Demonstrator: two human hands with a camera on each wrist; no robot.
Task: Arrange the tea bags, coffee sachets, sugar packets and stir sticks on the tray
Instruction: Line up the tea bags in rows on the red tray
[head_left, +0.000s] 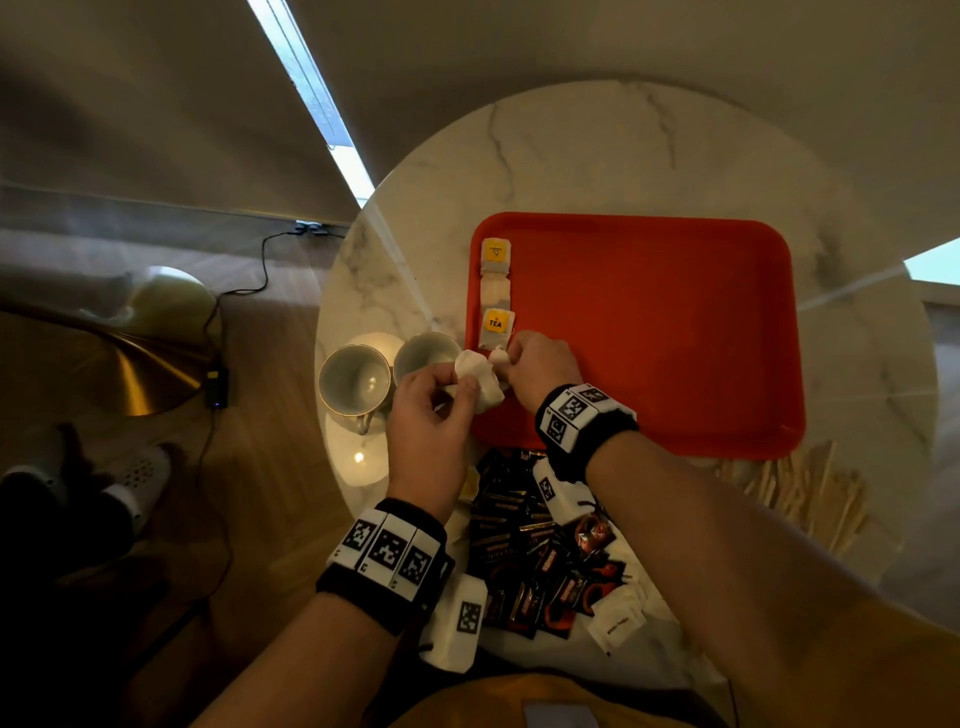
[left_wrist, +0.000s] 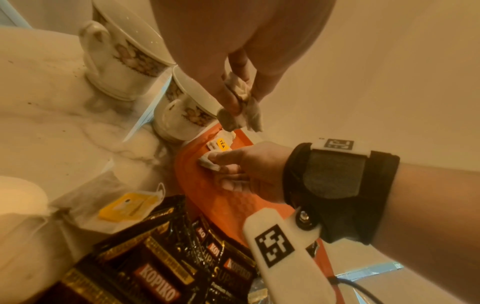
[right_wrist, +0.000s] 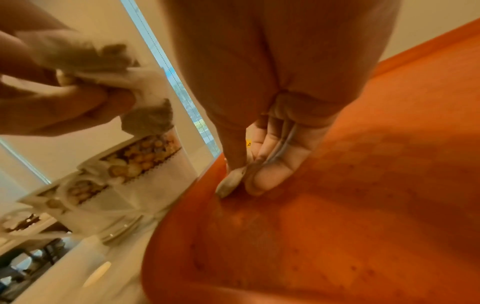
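An orange-red tray (head_left: 649, 332) lies on the round marble table. Two tea bags with yellow tags (head_left: 495, 254) (head_left: 497, 325) lie in a column along its left edge. Over the tray's front-left corner my left hand (head_left: 460, 384) grips a crumpled bunch of white tea bags (head_left: 480, 376), which the left wrist view shows hanging from its fingers (left_wrist: 242, 94). My right hand (head_left: 511, 359) pinches one more tea bag (right_wrist: 231, 183) down on the tray floor just below the second tagged bag (left_wrist: 223, 144). Black coffee sachets (head_left: 519, 540) are heaped at the table's front.
Two patterned teacups (head_left: 356, 382) (head_left: 426, 353) stand on saucers just left of the tray, close to my left hand. Wooden stir sticks (head_left: 800, 488) lie spread by the tray's front right corner. White packets (head_left: 618, 621) lie among the sachets. A tea bag (left_wrist: 124, 205) lies beside the sachets.
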